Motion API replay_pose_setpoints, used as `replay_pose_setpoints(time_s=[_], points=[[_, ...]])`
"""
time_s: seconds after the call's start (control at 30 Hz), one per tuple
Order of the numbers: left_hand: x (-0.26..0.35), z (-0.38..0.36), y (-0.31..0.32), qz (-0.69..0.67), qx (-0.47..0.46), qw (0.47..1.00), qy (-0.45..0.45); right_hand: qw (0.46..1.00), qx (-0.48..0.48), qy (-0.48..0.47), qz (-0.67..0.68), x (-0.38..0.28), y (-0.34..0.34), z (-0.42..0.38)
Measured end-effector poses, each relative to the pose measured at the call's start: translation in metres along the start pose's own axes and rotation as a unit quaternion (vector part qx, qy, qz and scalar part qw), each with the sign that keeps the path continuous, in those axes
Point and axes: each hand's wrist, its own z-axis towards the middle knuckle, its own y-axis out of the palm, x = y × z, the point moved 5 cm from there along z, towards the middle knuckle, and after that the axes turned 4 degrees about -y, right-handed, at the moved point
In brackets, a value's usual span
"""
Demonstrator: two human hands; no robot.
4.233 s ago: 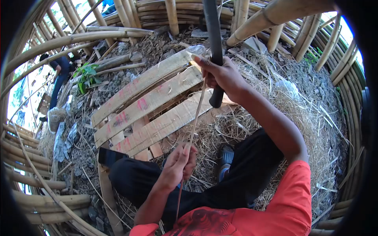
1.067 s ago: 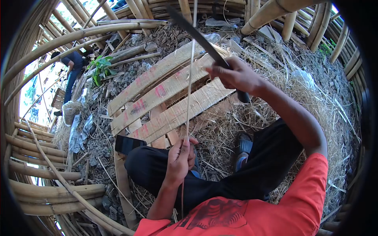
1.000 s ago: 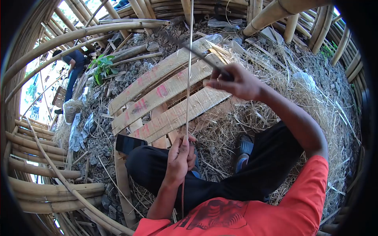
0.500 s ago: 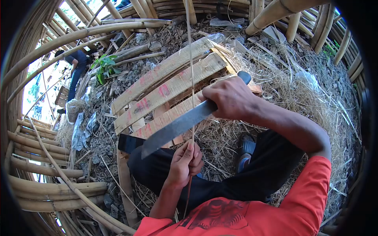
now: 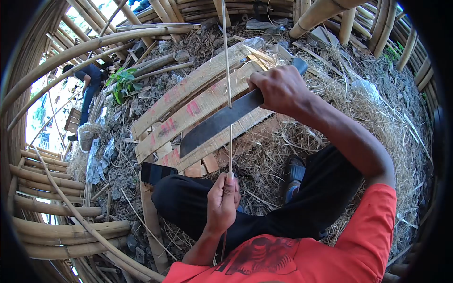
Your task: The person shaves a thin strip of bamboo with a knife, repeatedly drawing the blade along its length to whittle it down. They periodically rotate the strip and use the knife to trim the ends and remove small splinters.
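Note:
My right hand [image 5: 282, 88] is closed round the dark handle of a machete [image 5: 217, 126]. The wide grey blade slants down to the left, crossing a thin bamboo strip [image 5: 227, 56] and appearing to touch it. That strip runs almost straight up and down the view. Its lower part is pinched in my left hand [image 5: 223, 200], the thumb laid along it, above my lap. Behind the blade lies a wooden pallet [image 5: 188, 111] of pale slats with red marks. Where the blade and strip meet, the exact contact is too small to make out.
A phone [image 5: 157, 173] rests on the pallet's near left end by my knee. Dry shavings [image 5: 358, 127] cover the ground at right. Bamboo poles [image 5: 71, 228] stand and lie around. A person [image 5: 88, 89] bends over at far left, near a green plant [image 5: 123, 84].
My right hand and the machete have moved slightly up and right, and the blade tip has lifted away from my knee. My left hand stays on the strip, almost in place.

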Motion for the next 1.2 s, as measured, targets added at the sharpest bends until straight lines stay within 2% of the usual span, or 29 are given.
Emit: replay_pose_setpoints(time_s=[0.07, 0.13, 0.2, 0.23, 0.33, 0.63, 0.73, 1.0, 1.03, 1.17, 1.2], points=[[-0.001, -0.005, 0.002, 0.024, 0.021, 0.999, 0.009, 0.997, -0.035, 0.058, 0.028, 0.016, -0.001, 0.006], [-0.005, -0.013, 0.004, 0.026, 0.029, 0.999, 0.005, 0.994, 0.025, 0.098, -0.032, 0.042, -0.007, 0.008], [-0.011, -0.021, 0.006, 0.012, 0.011, 1.000, -0.015, 0.987, 0.032, 0.154, -0.026, 0.079, -0.008, 0.006], [-0.013, -0.024, 0.007, 0.006, 0.002, 1.000, -0.025, 0.986, 0.083, 0.142, -0.003, 0.088, -0.012, -0.001], [-0.021, -0.026, 0.002, 0.014, -0.007, 0.998, -0.057, 0.979, 0.071, 0.184, -0.039, 0.104, -0.008, -0.013], [-0.027, -0.049, -0.012, 0.050, -0.017, 0.994, -0.091, 0.974, 0.080, 0.208, -0.030, 0.131, -0.005, -0.017], [-0.027, -0.050, -0.010, 0.046, -0.017, 0.994, -0.095, 0.968, 0.052, 0.243, -0.030, 0.150, -0.005, -0.013], [-0.027, -0.034, 0.002, 0.019, -0.015, 0.994, -0.105, 0.969, 0.045, 0.234, -0.069, 0.170, -0.002, 0.004], [-0.027, -0.033, 0.003, 0.014, -0.012, 0.994, -0.107, 0.967, 0.021, 0.247, -0.063, 0.174, 0.000, 0.009], [-0.039, -0.047, 0.005, 0.019, -0.042, 0.990, -0.133, 0.913, 0.017, 0.407, 0.005, 0.218, -0.013, -0.002], [-0.046, -0.055, 0.003, 0.004, -0.039, 0.988, -0.151, 0.914, 0.020, 0.404, -0.032, 0.232, -0.019, -0.013]])
